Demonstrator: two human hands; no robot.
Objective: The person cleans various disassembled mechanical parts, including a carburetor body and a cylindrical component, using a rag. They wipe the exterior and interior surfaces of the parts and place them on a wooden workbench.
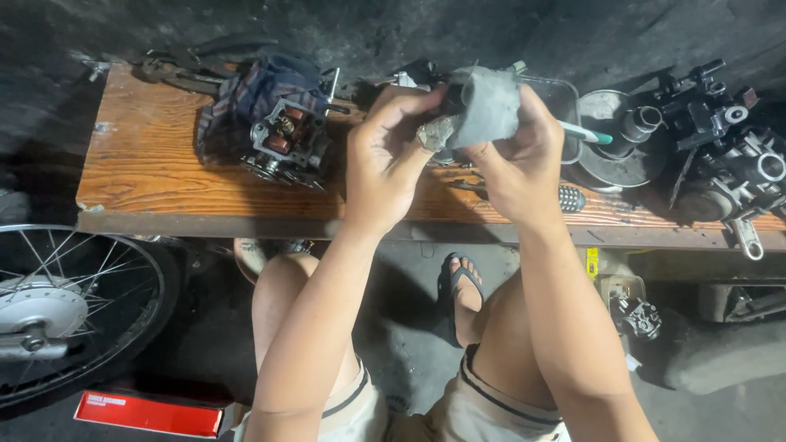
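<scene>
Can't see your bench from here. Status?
Both hands, left hand and right hand, grip grey metal part above wooden bench. Nothing in the way.

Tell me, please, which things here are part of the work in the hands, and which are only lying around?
In hand:
- left hand and right hand, both gripping the grey metal part

Lying about:
- engine part on a dark cloth
- metal tray
- toothbrush
- round pulley
- engine casing
- spoked wheel
- red box
- wooden bench
</scene>
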